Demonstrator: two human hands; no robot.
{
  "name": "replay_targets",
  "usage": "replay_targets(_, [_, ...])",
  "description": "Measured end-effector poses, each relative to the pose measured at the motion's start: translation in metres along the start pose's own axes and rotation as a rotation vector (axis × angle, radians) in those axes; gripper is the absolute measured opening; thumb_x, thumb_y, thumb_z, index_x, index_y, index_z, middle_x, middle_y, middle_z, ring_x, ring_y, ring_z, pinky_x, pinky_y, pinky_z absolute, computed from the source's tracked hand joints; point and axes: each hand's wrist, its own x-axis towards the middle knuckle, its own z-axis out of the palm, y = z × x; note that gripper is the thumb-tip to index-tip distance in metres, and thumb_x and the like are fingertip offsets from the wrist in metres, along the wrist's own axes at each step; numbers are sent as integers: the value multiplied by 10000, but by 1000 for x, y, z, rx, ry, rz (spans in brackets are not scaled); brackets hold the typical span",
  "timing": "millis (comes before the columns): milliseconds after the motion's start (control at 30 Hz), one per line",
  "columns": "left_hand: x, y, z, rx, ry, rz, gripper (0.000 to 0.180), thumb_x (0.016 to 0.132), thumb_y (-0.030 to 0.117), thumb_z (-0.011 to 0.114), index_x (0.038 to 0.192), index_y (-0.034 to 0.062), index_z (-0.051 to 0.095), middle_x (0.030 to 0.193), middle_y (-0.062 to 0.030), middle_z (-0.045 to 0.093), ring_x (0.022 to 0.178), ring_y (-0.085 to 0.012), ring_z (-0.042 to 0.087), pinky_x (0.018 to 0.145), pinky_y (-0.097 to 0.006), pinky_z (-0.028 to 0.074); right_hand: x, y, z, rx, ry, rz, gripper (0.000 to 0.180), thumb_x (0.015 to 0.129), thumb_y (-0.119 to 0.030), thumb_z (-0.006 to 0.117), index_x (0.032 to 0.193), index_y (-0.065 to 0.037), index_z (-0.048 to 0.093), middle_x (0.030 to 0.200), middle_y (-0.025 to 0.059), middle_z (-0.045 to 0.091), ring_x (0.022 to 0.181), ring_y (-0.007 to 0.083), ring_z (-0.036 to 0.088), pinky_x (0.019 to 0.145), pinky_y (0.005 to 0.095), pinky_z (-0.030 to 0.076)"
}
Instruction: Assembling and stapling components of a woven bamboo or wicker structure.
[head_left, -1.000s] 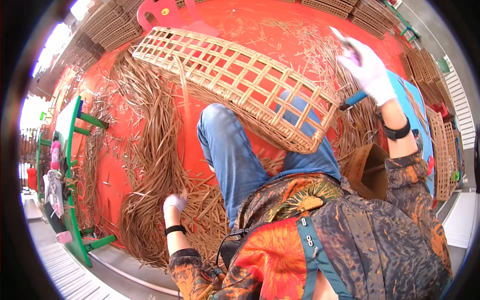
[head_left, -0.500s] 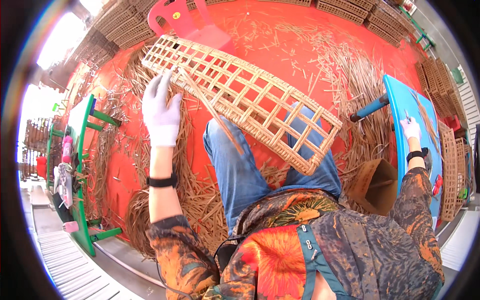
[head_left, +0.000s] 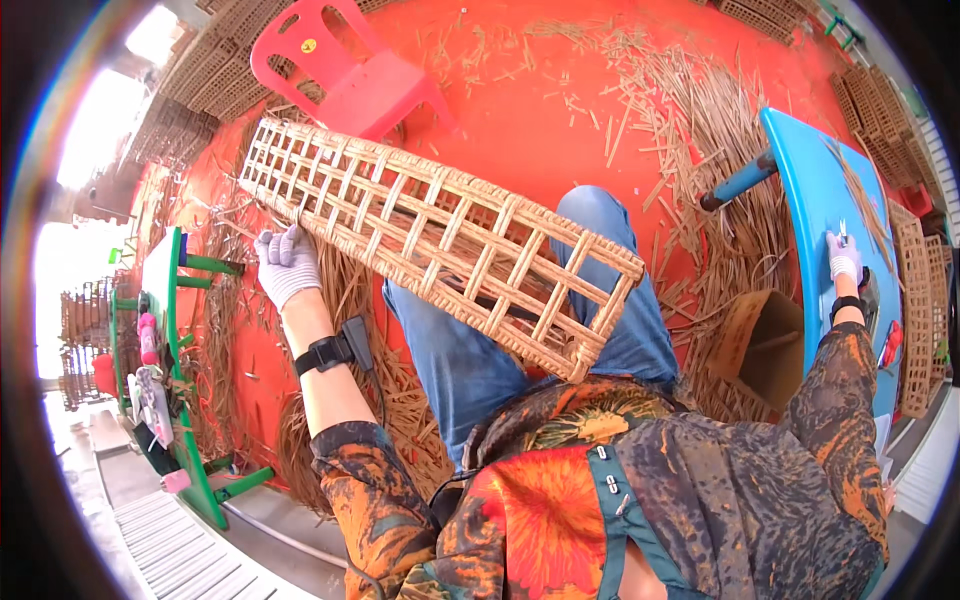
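A long woven basket (head_left: 452, 222) with an open lattice slants across my lap, its near right end over my thighs. Beside its lower left edge is my left hand (head_left: 287, 262), in a pale glove, the fingers curled in. What they grip, if anything, is too small to make out. My right hand (head_left: 845, 262), also gloved, rests at the blue table (head_left: 800, 190) on my right. Its fingers are closed on a small silver metal tool (head_left: 843, 232) whose exact kind I cannot tell.
A pink plastic chair (head_left: 365, 92) stands beyond the basket. Dry strips (head_left: 710, 120) are heaped on the red floor. An open cardboard box (head_left: 745, 345) sits by the blue table. To the left is a green-framed table (head_left: 165, 330); stacked baskets (head_left: 875, 120) stand at far right.
The basket has turned, so more of its side wall shows. My left hand has moved down and left, its fingers going from spread to curled. The strand across the basket has gone from there.
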Motion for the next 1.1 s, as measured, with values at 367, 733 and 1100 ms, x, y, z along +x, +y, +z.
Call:
replay_targets(367, [-30, -22, 48, 259, 170, 159, 273, 1080, 232, 443, 881, 61, 517, 524, 50, 269, 424, -105, 239, 749, -334, 498, -247, -208, -60, 1149, -707, -901, 426, 1050, -353, 524, 1320, -36, 617, 1134, 87, 691, 1023, 166, 668, 904, 285, 522])
replay_targets(733, [-99, -53, 87, 393, 258, -46, 228, 1044, 239, 546, 943, 37, 571, 569, 56, 311, 455, -100, 246, 674, -313, 451, -382, -241, -118, 684, -1371, -949, 501, 963, -274, 642, 1373, -2, 543, 833, 0, 599, 627, 35, 513, 550, 213, 420])
replay_targets(1100, [-140, 0, 131, 894, -44, 445, 252, 1052, 213, 531, 1003, -11, 633, 834, -24, 573, 794, -147, 542, 869, -342, 473, -426, -364, -203, 523, -733, -1651, 250, 980, -184, 612, 1150, -22, 696, 1014, 60, 722, 877, 95, 639, 792, 274, 523])
